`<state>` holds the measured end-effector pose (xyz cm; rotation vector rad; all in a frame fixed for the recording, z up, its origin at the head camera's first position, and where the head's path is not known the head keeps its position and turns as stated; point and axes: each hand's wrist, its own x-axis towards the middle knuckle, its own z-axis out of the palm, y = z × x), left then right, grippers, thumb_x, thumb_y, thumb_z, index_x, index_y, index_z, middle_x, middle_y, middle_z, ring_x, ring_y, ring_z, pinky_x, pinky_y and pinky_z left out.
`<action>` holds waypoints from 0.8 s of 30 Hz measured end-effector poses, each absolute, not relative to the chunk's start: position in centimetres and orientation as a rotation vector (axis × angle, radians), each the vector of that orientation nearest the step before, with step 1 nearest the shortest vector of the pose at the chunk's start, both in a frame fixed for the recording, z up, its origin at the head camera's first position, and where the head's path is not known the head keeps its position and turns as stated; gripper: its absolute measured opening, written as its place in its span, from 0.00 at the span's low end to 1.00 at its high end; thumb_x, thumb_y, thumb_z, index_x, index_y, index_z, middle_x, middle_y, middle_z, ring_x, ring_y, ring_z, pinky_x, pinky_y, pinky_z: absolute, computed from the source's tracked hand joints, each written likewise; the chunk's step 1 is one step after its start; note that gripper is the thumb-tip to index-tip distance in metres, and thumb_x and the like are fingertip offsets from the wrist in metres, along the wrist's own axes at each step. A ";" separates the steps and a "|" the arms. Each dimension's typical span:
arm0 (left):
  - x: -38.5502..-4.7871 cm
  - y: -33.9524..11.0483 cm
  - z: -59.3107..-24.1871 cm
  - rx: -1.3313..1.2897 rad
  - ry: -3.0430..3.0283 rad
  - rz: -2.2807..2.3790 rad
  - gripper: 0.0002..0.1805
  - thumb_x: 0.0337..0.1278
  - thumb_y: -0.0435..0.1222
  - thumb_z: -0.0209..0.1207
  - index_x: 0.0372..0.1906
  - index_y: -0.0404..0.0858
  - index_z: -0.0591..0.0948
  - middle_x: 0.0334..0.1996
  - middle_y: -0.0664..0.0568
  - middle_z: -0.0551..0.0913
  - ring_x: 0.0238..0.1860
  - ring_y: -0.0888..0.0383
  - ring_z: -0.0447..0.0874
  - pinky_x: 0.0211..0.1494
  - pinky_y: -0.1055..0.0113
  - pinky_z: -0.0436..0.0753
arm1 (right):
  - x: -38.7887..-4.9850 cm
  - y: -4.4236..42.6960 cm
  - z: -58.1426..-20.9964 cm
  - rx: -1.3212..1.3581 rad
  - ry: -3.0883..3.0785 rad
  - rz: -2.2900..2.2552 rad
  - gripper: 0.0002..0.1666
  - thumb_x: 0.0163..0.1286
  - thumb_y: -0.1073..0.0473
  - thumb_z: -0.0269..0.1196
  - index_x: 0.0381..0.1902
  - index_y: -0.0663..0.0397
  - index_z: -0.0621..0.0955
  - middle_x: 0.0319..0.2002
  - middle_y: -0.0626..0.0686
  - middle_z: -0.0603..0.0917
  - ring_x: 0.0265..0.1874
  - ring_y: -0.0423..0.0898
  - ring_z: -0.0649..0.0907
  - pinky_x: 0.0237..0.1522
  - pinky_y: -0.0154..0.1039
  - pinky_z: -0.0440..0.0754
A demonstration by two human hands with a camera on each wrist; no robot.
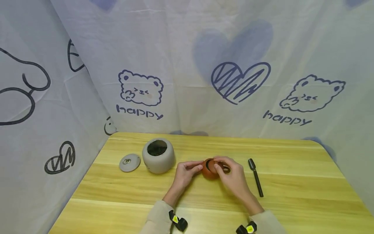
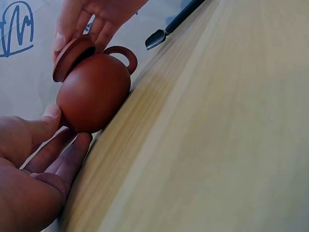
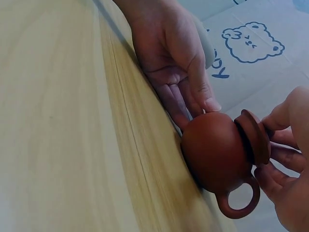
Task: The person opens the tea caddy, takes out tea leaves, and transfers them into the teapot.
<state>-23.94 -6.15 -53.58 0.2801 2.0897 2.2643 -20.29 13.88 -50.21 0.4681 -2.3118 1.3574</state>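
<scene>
A small reddish-brown clay teapot (image 1: 209,175) stands on the wooden table in front of me, its looped handle on the right. My left hand (image 1: 182,175) grips the pot's left side between thumb and fingers; the spout cannot be seen there. Over the mouth, the round clay lid (image 3: 254,137) is tilted, with a dark gap showing between it and the pot (image 2: 96,94). My right hand (image 1: 234,178) pinches that lid (image 2: 72,58) from above, close to the handle (image 3: 241,210).
Left of the hands stands a grey rounded jar (image 1: 159,163), uncovered, with dark contents. Its flat grey lid (image 1: 133,165) lies beside it. A black scoop (image 1: 257,180) lies right of my right hand. Behind the table (image 1: 117,201) hangs a printed cloth (image 1: 187,58).
</scene>
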 end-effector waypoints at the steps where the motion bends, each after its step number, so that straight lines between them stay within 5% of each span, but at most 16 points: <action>1: -23.9 -6.1 -53.6 0.280 2.093 2.263 0.11 0.63 0.28 0.67 0.49 0.27 0.88 0.47 0.36 0.88 0.47 0.50 0.89 0.49 0.63 0.88 | -20.4 13.8 -50.2 0.462 -2.316 1.369 0.12 0.69 0.66 0.70 0.50 0.56 0.87 0.50 0.51 0.88 0.46 0.49 0.88 0.38 0.40 0.89; 17: -24.0 -6.2 -53.9 0.307 2.114 2.260 0.11 0.64 0.28 0.66 0.49 0.27 0.88 0.47 0.36 0.88 0.48 0.48 0.89 0.48 0.68 0.87 | -21.4 13.2 -50.9 0.441 -2.288 1.506 0.10 0.74 0.60 0.67 0.51 0.53 0.88 0.51 0.52 0.88 0.54 0.54 0.86 0.44 0.48 0.89; 24: -24.0 -6.2 -54.0 0.303 2.106 2.260 0.11 0.64 0.28 0.66 0.49 0.28 0.88 0.47 0.36 0.88 0.48 0.49 0.89 0.48 0.68 0.87 | -21.5 13.1 -51.1 0.425 -2.308 1.493 0.11 0.73 0.60 0.67 0.51 0.55 0.87 0.52 0.51 0.88 0.54 0.52 0.86 0.45 0.43 0.88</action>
